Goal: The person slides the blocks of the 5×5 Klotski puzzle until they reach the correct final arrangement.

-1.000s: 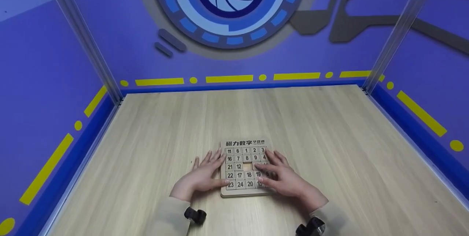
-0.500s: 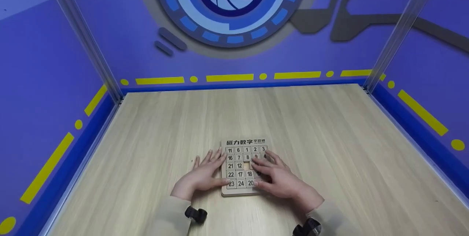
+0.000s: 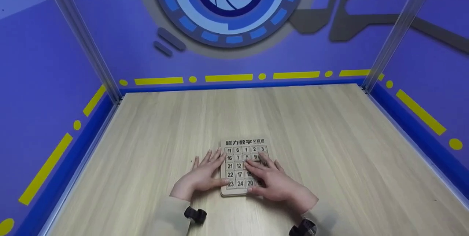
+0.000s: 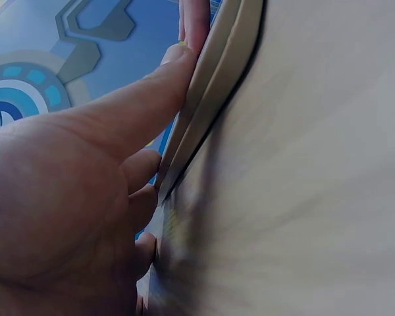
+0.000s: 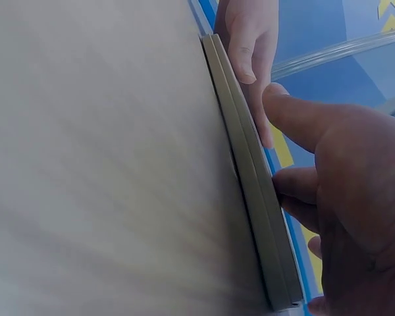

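A wooden sliding number puzzle point(image 3: 233, 192) lies flat on the table, its square tiles printed with black numbers under a line of Chinese characters. My left hand point(image 3: 200, 179) is at the puzzle's left edge, fingers spread along it and the thumb on the lower left corner by tile 23 point(image 3: 231, 184). Over the right half, my right hand point(image 3: 275, 182) touches the tiles with its fingertips, index finger just right of tile 12 point(image 3: 239, 166). It hides several tiles and the middle gap. The right wrist view has the puzzle's side edge point(image 5: 247, 164) beside my fingers.
The light wood table point(image 3: 176, 118) is closed in by blue-purple panels point(image 3: 205, 63) at the back and both sides. Metal corner posts point(image 3: 86, 41) stand at the back corners. Dark wrist cameras point(image 3: 195, 214) sit on both sleeves.
My right hand has slid leftward across the tiles, its index finger now over where the middle gap showed. The left hand has stayed in place, and the puzzle has not visibly shifted.
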`<action>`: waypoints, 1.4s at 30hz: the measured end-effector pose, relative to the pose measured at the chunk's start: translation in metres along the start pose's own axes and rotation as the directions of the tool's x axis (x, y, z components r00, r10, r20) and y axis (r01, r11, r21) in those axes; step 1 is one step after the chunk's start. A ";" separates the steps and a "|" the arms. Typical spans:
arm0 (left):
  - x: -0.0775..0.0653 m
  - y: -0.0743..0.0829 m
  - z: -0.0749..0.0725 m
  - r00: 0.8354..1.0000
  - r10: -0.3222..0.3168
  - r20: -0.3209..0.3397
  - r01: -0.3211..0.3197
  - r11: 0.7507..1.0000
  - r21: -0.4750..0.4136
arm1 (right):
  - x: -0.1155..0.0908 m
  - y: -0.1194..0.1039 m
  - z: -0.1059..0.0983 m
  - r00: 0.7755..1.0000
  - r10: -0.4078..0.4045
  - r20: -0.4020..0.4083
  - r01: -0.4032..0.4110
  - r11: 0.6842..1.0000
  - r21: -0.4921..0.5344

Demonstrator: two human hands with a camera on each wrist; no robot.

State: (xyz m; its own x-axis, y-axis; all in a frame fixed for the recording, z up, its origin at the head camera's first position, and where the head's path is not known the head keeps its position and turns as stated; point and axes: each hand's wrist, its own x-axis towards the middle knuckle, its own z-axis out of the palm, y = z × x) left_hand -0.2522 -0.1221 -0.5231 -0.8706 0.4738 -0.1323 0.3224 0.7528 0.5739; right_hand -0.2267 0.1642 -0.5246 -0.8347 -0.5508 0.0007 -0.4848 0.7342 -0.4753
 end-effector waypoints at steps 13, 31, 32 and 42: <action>0.002 -0.001 0.000 1.000 -0.001 0.006 0.002 1.000 -0.022 | -0.029 -0.009 -0.012 0.979 0.203 -0.029 -0.205 0.978 -0.050; 0.002 -0.001 0.000 1.000 0.002 0.001 -0.002 1.000 -0.013 | -0.014 -0.033 0.000 0.976 0.214 -0.045 -0.216 0.973 -0.074; 0.002 -0.001 0.000 1.000 0.003 0.001 -0.003 1.000 -0.012 | -0.013 -0.033 0.001 0.976 0.212 -0.050 -0.215 0.974 -0.075; 0.000 -0.001 0.000 1.000 -0.004 0.008 0.004 1.000 -0.025 | -0.015 -0.031 0.003 0.978 0.200 -0.057 -0.203 0.978 -0.054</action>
State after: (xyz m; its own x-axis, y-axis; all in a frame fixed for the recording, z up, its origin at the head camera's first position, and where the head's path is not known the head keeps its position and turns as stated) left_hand -0.2528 -0.1229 -0.5240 -0.8688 0.4746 -0.1414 0.3095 0.7433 0.5931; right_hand -0.1981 0.1482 -0.5125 -0.9282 -0.3694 -0.0437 -0.3191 0.8511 -0.4170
